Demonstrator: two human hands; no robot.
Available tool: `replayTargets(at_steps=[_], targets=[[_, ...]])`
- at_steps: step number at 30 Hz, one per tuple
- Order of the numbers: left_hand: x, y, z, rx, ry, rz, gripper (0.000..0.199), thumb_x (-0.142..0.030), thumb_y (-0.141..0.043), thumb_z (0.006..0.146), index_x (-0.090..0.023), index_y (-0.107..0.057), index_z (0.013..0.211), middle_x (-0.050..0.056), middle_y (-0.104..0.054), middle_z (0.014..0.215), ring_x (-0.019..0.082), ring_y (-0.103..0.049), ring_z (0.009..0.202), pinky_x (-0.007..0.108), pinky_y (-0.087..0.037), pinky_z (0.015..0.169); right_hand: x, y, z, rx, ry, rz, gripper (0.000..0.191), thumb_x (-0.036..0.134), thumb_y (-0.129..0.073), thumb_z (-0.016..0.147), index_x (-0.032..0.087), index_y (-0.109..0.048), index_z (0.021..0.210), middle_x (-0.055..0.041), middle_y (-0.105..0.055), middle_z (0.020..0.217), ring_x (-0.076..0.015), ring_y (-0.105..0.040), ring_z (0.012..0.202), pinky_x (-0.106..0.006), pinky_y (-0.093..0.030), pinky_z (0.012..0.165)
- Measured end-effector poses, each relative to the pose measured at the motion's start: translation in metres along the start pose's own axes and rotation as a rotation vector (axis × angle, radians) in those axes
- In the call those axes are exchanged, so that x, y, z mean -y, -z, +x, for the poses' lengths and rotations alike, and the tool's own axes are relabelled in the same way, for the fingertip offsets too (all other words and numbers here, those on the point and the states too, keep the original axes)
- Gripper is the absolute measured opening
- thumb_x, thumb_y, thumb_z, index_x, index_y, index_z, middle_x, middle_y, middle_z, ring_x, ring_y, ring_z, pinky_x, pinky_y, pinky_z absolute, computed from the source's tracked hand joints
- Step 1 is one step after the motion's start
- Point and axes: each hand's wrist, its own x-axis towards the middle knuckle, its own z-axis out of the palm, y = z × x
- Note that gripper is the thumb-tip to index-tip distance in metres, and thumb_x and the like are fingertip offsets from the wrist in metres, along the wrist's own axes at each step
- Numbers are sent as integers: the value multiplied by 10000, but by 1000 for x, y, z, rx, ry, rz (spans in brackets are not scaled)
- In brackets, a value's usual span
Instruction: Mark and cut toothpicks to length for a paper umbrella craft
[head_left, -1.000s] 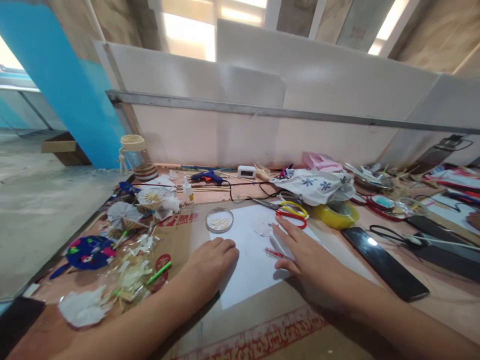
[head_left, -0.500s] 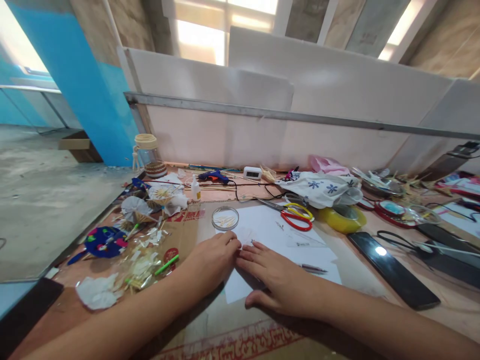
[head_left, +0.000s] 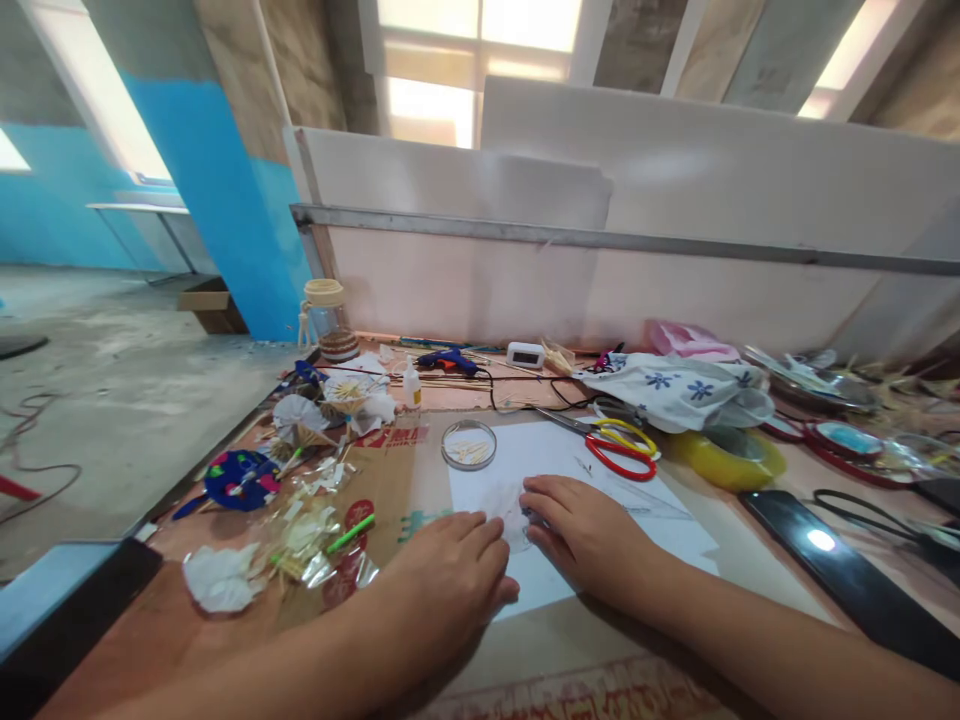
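Observation:
A thin, see-through whitish piece (head_left: 508,502) lies on the white paper sheets (head_left: 480,480), between my two hands. My left hand (head_left: 454,565) rests at its near left edge, fingers stretched forward and lying flat, thumb out to the side. From the right, my right hand (head_left: 596,530) has its fingers and thumb drawn in around the piece's right edge, where a small dark blue mark shows. The fingers partly hide the piece, and its exact shape is unclear. Beyond the hands stands a round clear dish (head_left: 469,444) with short pale sticks in it.
Scissors (head_left: 619,448) with red and yellow handles lie behind my right hand. Farther right are yellow tape (head_left: 727,458) and a black phone (head_left: 847,575). A glue gun (head_left: 450,361) and glue bottle (head_left: 412,385) sit at the back. Paper scraps (head_left: 221,578) and small crafts crowd the left.
My hands have moved apart, uncovering more of the thin piece. My left fingers have straightened out from a pinch, while the right ones have drawn together. The view has shifted left.

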Motion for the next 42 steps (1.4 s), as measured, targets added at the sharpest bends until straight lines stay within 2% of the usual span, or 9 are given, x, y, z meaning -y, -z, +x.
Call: replayTargets(at_steps=[6, 9, 13, 18, 24, 27, 29, 36, 42], targets=[[4, 2, 5, -93, 20, 22, 179, -264, -550, 935, -160, -621, 808, 48, -648, 735, 224, -621, 672, 386, -559, 630, 2, 4, -2, 23, 23, 60, 203, 155, -570, 911, 121, -663, 1088, -160, -694, 1098, -283, -655, 986, -446, -587, 845], [9, 5, 6, -92, 88, -51, 157, -294, -556, 924, -161, -639, 919, 72, -649, 855, 253, -620, 800, 431, -556, 730, 4, 4, -4, 10, 37, 84, 185, 164, -558, 929, 128, -662, 1077, -155, -694, 1102, -272, -652, 987, -437, -579, 852], [13, 7, 5, -43, 186, -168, 337, -381, -567, 903, -164, -621, 1155, 116, -620, 1097, 303, -560, 1060, 494, -493, 932, 5, 3, -6, 10, 44, 120, 140, 187, -553, 945, 149, -659, 1029, -141, -691, 1118, -256, -647, 999, -428, -563, 875], [14, 9, 7, 57, 242, -217, 353, -448, -569, 882, -182, -635, 1104, 105, -605, 1096, 306, -529, 1085, 505, -450, 978, 6, 5, -4, 31, -8, 161, 150, 154, -532, 943, 159, -634, 1052, -127, -688, 1110, -237, -635, 1004, -411, -551, 888], [14, 8, 7, 33, 241, -244, 538, -499, -664, 809, -146, -573, 1204, 123, -598, 1181, 318, -507, 1147, 511, -418, 1023, 3, 6, -4, 7, -51, 144, 191, 152, -507, 956, 171, -645, 1087, -139, -670, 1182, -248, -625, 1057, -429, -549, 905], [15, 6, 6, -4, 208, -270, 396, -461, -590, 885, -172, -600, 1155, 105, -604, 1224, 296, -506, 1177, 485, -413, 1035, 4, 7, -4, -36, 53, 174, 232, 156, -522, 962, 177, -626, 1168, -129, -662, 1257, -240, -613, 1135, -454, -498, 1010], [15, 5, 7, -5, 190, -290, 246, -376, -534, 924, -188, -632, 1048, 81, -634, 1158, 264, -545, 1107, 451, -439, 998, 5, 8, -2, -35, 132, 210, 217, 143, -528, 959, 175, -633, 1145, -108, -704, 1181, -217, -640, 1084, -441, -477, 1039], [16, 4, 10, 8, 210, -336, 154, -266, -543, 895, -196, -625, 1005, 72, -623, 1106, 248, -551, 1046, 431, -461, 949, 8, 8, 1, 22, 64, 202, 176, 162, -491, 969, 170, -666, 977, -102, -688, 952, -204, -612, 857, -338, -523, 758], [16, 4, 10, 17, 211, -336, 163, -258, -537, 888, -182, -622, 1004, 86, -619, 1077, 259, -548, 1029, 450, -463, 943, 9, 7, 2, 31, 55, 132, 179, 166, -480, 971, 171, -657, 946, -93, -664, 900, -205, -594, 821, -333, -497, 739]])
